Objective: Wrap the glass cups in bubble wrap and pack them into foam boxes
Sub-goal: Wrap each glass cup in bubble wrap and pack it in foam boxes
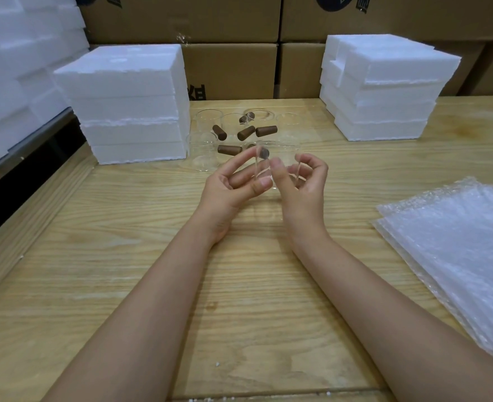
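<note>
A clear glass cup point(280, 158) with a brown handle is held above the middle of the wooden table point(123, 256). My left hand point(233, 187) holds its left side with thumb and fingers. From the right, my right hand point(300, 184) curls its fingers round it. Several more glass cups point(207, 123) with brown wooden handles point(246, 132) lie in a cluster behind. A pile of bubble wrap sheets point(457, 248) lies at the right. White foam boxes are stacked at back left point(129, 105) and back right point(384, 88).
Cardboard cartons point(233, 68) form a wall behind the table. More white foam pieces point(16, 68) are piled at the far left, beyond the table's left edge. Bare wood shows between my forearms and in front of the foam stacks.
</note>
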The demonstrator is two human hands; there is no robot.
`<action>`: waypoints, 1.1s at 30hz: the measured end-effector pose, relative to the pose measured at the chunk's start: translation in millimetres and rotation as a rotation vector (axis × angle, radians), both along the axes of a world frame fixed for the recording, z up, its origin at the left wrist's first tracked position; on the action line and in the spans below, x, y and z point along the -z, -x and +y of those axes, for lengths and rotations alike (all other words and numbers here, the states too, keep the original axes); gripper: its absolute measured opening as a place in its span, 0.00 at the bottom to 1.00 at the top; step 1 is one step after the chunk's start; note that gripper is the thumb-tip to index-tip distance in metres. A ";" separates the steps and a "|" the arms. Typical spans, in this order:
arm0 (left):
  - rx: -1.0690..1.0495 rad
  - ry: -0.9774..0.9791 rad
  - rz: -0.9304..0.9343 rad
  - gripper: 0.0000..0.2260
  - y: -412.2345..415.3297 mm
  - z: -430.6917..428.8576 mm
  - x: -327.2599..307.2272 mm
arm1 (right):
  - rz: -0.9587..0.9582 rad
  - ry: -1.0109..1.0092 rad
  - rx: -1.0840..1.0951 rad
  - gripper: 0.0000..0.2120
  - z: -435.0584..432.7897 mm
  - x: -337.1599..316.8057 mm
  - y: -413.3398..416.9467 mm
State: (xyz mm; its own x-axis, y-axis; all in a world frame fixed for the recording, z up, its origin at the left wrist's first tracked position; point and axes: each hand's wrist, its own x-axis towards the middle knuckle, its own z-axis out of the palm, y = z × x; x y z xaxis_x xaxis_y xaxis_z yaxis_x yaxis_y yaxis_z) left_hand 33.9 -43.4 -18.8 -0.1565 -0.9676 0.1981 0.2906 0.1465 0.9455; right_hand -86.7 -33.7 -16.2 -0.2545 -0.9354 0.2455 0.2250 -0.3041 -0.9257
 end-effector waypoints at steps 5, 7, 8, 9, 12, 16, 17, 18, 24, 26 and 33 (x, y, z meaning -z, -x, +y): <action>-0.061 -0.026 0.041 0.21 1.9 -0.2 -0.3 | -0.170 -0.002 -0.031 0.15 -1.6 -2.7 1.4; -0.061 -0.049 0.075 0.19 2.3 -1.0 -0.5 | -0.293 -0.036 -0.074 0.13 -2.8 -4.7 2.1; -0.053 -0.060 0.087 0.19 2.2 -1.1 -0.7 | -0.342 -0.054 -0.095 0.12 -3.1 -5.3 2.1; -0.040 -0.070 0.093 0.19 2.5 -1.3 -0.9 | -0.376 -0.068 -0.115 0.12 -3.5 -5.9 2.3; 0.011 -0.071 0.090 0.16 2.7 -1.5 -0.6 | -0.386 -0.070 -0.198 0.14 -2.4 -7.0 2.5; 0.013 -0.073 0.079 0.16 4.0 -1.1 -0.2 | -0.337 -0.156 -0.204 0.22 -2.1 -7.2 3.0; -0.008 -0.070 0.072 0.17 4.2 -1.0 0.0 | -0.319 -0.175 -0.191 0.23 -3.0 -6.6 3.4; -0.029 -0.066 0.063 0.18 4.0 -0.9 0.1 | -0.298 -0.181 -0.179 0.23 -3.8 -5.9 3.7; -0.110 -0.049 0.102 0.14 5.0 -0.9 0.8 | -0.115 -0.155 -0.017 0.20 -7.0 -2.7 4.5; -0.148 -0.047 0.094 0.15 5.5 -1.7 0.5 | -0.072 -0.132 0.032 0.27 -7.6 -2.4 5.6; -0.216 -0.005 -0.027 0.15 7.0 -3.3 2.8 | 0.022 -0.067 -0.045 0.19 -6.7 3.0 5.1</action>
